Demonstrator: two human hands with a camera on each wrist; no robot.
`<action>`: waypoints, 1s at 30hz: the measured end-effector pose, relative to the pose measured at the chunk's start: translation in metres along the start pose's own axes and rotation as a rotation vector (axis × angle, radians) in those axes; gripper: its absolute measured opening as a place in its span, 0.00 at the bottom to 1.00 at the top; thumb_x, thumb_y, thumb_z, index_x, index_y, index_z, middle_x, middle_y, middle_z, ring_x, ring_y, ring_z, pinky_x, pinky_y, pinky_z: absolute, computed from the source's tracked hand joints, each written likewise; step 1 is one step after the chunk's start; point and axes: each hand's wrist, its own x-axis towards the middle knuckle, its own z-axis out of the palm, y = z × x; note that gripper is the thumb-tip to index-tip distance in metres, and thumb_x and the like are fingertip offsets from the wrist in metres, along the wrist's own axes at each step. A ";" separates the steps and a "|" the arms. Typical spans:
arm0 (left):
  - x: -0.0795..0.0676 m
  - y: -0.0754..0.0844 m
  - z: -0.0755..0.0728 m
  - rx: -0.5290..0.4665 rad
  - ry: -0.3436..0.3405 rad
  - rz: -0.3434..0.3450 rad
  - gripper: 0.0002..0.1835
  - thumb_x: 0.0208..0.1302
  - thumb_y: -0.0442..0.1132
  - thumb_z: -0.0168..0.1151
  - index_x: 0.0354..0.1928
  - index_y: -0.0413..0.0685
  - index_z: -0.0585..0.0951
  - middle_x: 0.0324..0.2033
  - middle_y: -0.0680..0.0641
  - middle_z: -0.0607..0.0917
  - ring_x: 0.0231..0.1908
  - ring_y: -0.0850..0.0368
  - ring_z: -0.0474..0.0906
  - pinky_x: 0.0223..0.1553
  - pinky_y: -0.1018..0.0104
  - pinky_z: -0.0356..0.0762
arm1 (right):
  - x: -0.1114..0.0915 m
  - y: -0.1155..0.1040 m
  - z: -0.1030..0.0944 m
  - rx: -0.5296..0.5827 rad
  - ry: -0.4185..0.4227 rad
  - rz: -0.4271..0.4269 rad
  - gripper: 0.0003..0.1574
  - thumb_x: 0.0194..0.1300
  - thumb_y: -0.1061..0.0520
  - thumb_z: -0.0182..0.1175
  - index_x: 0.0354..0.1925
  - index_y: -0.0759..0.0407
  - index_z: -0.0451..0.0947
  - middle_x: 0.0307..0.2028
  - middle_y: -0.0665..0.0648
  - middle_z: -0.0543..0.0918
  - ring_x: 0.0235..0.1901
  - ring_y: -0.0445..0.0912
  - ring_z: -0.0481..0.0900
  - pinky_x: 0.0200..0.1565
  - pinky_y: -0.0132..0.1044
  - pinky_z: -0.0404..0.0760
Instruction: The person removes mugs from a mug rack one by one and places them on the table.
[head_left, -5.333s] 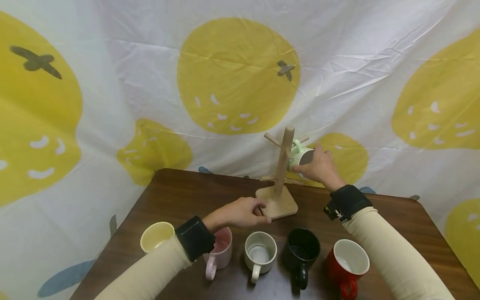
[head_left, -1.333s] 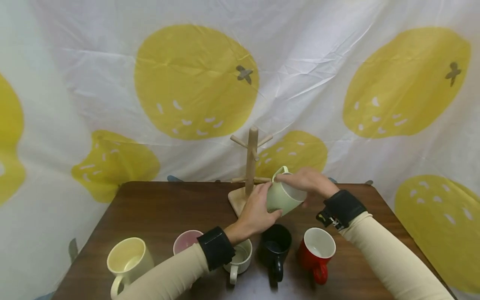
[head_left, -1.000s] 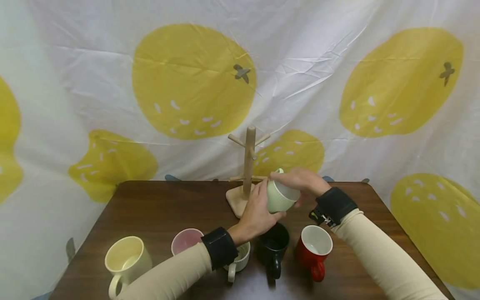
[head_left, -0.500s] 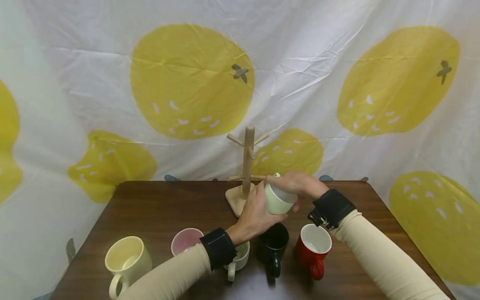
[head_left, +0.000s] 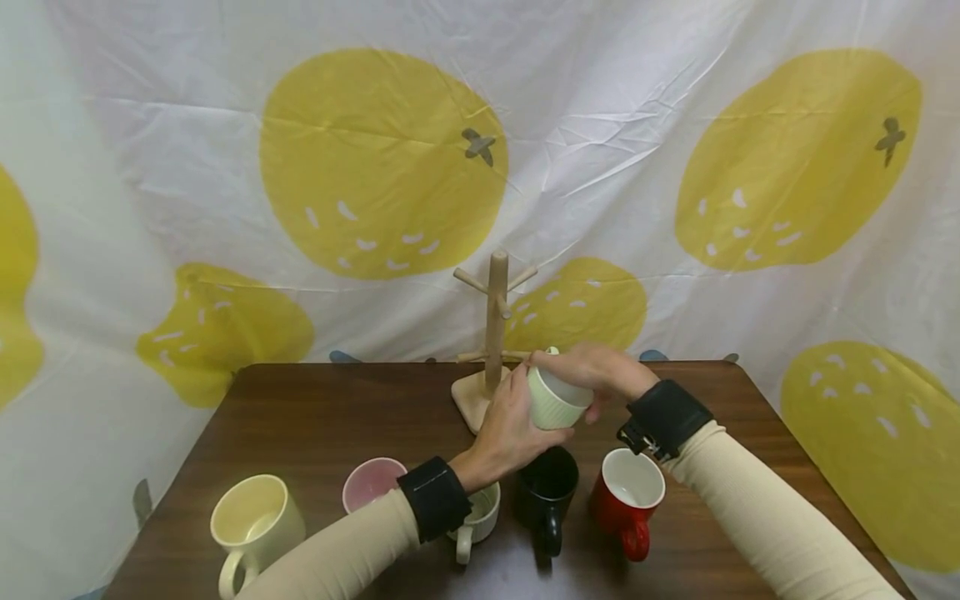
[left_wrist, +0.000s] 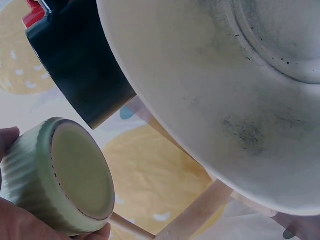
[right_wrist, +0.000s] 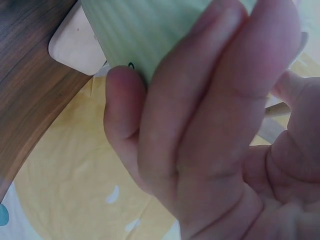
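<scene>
A pale green ribbed mug (head_left: pixel 557 408) is held in the air by both hands, tilted with its mouth toward the right hand. The left hand (head_left: pixel 510 429) grips it from the left, thumb below. The right hand (head_left: pixel 600 371) holds it from above and the right, covering part of the rim; its curled fingers lie against the ribbed wall in the right wrist view. Only the top of the mug's handle shows in the head view. In the left wrist view the mug's base (left_wrist: pixel 82 170) faces the camera. Just behind stands a wooden mug tree (head_left: pixel 495 325) with bare pegs.
On the brown table (head_left: pixel 322 417), a front row holds a yellow mug (head_left: pixel 258 517), pink mug (head_left: pixel 373 482), white mug (head_left: pixel 483 510), black mug (head_left: pixel 547 492) and red mug (head_left: pixel 626 500). The left forearm partly covers the pink and white ones. A lemon-print cloth (head_left: pixel 585 167) hangs behind.
Earlier the right hand alone held the green mug at the mug tree, the left hand by its base. Now both hold it in front, lower down. Over the last half second hardly anything moves.
</scene>
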 end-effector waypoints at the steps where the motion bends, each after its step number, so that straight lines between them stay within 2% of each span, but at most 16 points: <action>1: 0.000 0.000 0.000 -0.001 0.002 0.005 0.52 0.44 0.46 0.80 0.69 0.36 0.61 0.51 0.40 0.77 0.49 0.48 0.74 0.48 0.57 0.77 | 0.000 0.000 0.000 -0.002 0.000 -0.005 0.39 0.66 0.28 0.46 0.40 0.62 0.77 0.36 0.62 0.79 0.17 0.50 0.81 0.21 0.40 0.83; 5: 0.000 -0.001 -0.001 -0.015 0.004 0.012 0.52 0.44 0.46 0.79 0.69 0.35 0.61 0.52 0.40 0.76 0.49 0.47 0.74 0.49 0.57 0.76 | -0.001 0.000 -0.001 -0.001 0.010 -0.004 0.39 0.65 0.27 0.47 0.41 0.62 0.77 0.36 0.62 0.79 0.17 0.51 0.82 0.24 0.43 0.85; 11: 0.001 -0.003 -0.002 -0.050 -0.019 -0.020 0.51 0.45 0.45 0.79 0.68 0.35 0.61 0.51 0.40 0.76 0.47 0.49 0.74 0.47 0.60 0.76 | -0.001 0.001 -0.001 0.000 0.015 -0.023 0.42 0.66 0.26 0.47 0.43 0.63 0.77 0.36 0.63 0.79 0.18 0.52 0.83 0.26 0.45 0.85; 17: 0.003 -0.005 -0.005 -0.120 -0.028 -0.060 0.48 0.46 0.45 0.78 0.66 0.36 0.63 0.49 0.41 0.77 0.44 0.51 0.75 0.44 0.63 0.75 | -0.002 0.003 -0.006 0.000 0.021 -0.079 0.46 0.67 0.22 0.45 0.42 0.64 0.78 0.32 0.64 0.81 0.16 0.51 0.83 0.24 0.43 0.84; 23: 0.000 -0.003 -0.011 -0.138 -0.053 -0.072 0.48 0.46 0.45 0.79 0.66 0.38 0.63 0.50 0.42 0.77 0.45 0.51 0.76 0.45 0.63 0.76 | -0.001 0.010 -0.010 0.017 0.012 -0.148 0.47 0.69 0.24 0.42 0.39 0.65 0.80 0.29 0.64 0.83 0.15 0.52 0.83 0.25 0.45 0.85; 25: -0.001 -0.003 -0.013 -0.148 -0.055 -0.079 0.48 0.46 0.45 0.79 0.67 0.39 0.63 0.51 0.42 0.78 0.46 0.51 0.76 0.46 0.63 0.76 | -0.001 0.012 -0.012 0.022 0.020 -0.158 0.46 0.70 0.25 0.42 0.36 0.65 0.80 0.26 0.64 0.83 0.15 0.52 0.83 0.25 0.46 0.85; 30: -0.002 -0.004 -0.018 -0.200 -0.071 -0.091 0.50 0.45 0.43 0.80 0.68 0.39 0.63 0.53 0.42 0.78 0.48 0.51 0.76 0.49 0.61 0.76 | 0.002 0.019 -0.017 0.001 0.099 -0.212 0.42 0.74 0.30 0.44 0.20 0.61 0.76 0.17 0.61 0.81 0.15 0.51 0.82 0.23 0.43 0.83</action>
